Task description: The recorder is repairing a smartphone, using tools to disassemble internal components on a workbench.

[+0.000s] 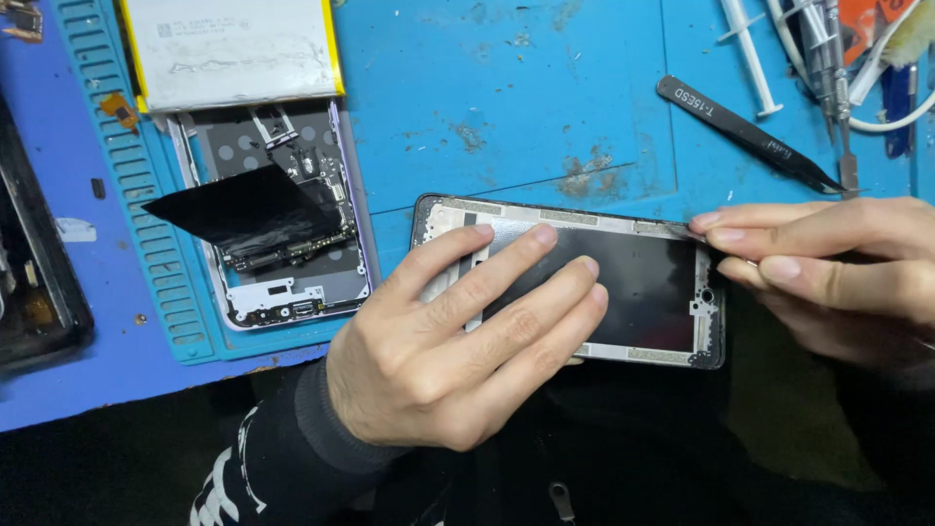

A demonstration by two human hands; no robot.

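A phone screen frame (643, 282) lies face down at the near edge of the blue work mat (506, 107), its black inner panel up. My left hand (458, 351) rests flat on it, fingers spread across the left half and pinning it down. My right hand (828, 268) pinches a thin metal tool between thumb and forefinger. The tool's tip touches the frame's upper right corner (693, 234); most of the tool is hidden by the fingers.
An opened phone body (282, 244) with a lifted black sheet lies at the left, a white battery (234, 49) above it. Black tweezers (750, 131) lie at the upper right beside a syringe (750, 49), white cables and other tools. A dark tray stands at the far left.
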